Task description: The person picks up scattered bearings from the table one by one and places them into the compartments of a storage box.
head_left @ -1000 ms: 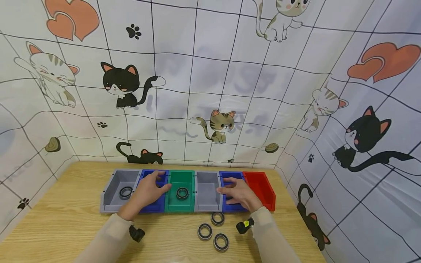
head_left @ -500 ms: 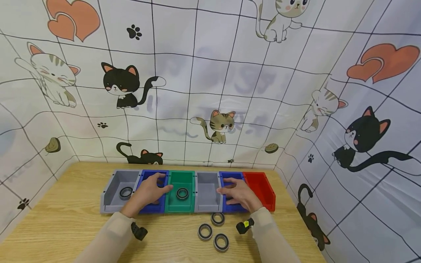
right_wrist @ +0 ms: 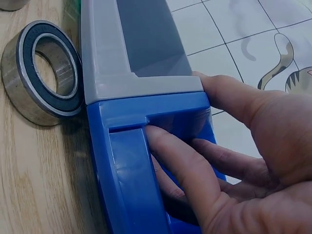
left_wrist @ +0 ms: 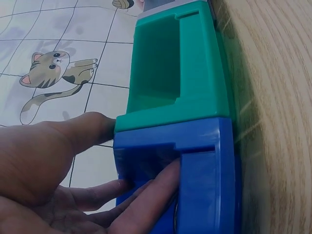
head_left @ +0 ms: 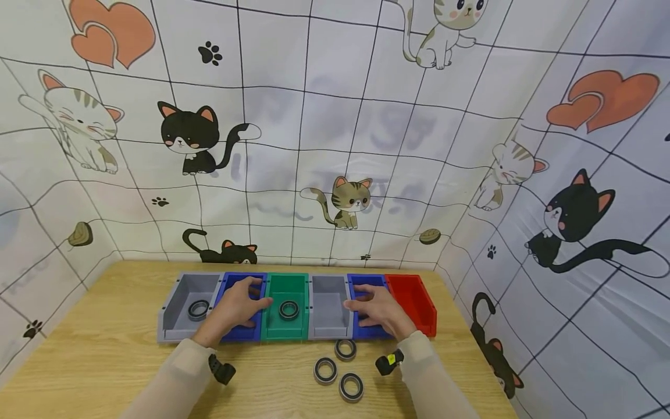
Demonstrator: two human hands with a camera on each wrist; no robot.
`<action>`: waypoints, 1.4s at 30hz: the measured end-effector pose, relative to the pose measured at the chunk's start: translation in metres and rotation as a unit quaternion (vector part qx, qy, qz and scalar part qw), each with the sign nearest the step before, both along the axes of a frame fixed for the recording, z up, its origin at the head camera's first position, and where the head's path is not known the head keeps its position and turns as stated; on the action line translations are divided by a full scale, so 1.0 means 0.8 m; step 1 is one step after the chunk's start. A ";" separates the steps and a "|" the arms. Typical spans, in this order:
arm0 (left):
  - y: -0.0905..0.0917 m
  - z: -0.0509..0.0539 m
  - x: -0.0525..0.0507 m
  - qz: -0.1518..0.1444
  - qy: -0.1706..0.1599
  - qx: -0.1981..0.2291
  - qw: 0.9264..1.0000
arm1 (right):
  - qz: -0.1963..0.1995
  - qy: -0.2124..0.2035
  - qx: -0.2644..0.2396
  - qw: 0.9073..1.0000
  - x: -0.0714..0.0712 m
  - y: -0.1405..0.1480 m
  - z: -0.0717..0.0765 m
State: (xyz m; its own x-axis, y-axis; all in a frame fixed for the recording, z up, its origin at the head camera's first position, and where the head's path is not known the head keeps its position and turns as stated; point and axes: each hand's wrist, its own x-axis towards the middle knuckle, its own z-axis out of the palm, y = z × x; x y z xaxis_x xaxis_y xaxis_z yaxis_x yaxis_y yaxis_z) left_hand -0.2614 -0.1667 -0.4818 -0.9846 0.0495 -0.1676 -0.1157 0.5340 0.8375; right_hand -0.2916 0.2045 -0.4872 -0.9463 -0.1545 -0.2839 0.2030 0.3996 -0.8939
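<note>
I have the left hand (head_left: 237,304) with its fingers down in a blue bin (left_wrist: 200,192), loosely bent, and its thumb apart from them, at the edge of the green bin (head_left: 287,333). The right hand (head_left: 378,306) is also spread and relaxed, its fingers inside the other blue bin (right_wrist: 134,170), its thumb at the edge of the grey bin (head_left: 330,333). Beside the left fingers there is a thin curved line (left_wrist: 175,214), perhaps a bearing's rim, but this view is poor. One bearing (head_left: 289,318) lies in the green bin, near the left thumb. Three bearings (head_left: 351,400) lie on the table (head_left: 272,378), left of the right forearm.
</note>
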 end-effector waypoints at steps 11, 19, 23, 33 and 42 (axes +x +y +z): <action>0.000 0.001 0.002 0.003 -0.002 0.000 1.000 | 0.003 0.053 0.037 0.998 0.005 -0.005 -0.003; 0.002 0.003 -0.002 0.001 -0.005 0.001 1.000 | 0.003 0.086 0.057 0.995 0.016 -0.004 0.002; 0.000 0.004 0.000 -0.002 -0.007 0.000 1.000 | 0.018 0.136 0.106 0.985 0.029 -0.003 0.008; -0.007 0.000 0.003 -0.004 -0.019 0.010 1.000 | 0.057 0.253 0.237 0.936 0.069 -0.009 0.016; -0.005 -0.001 0.002 -0.004 -0.020 0.013 1.000 | 0.131 0.298 0.273 0.905 0.105 -0.020 0.019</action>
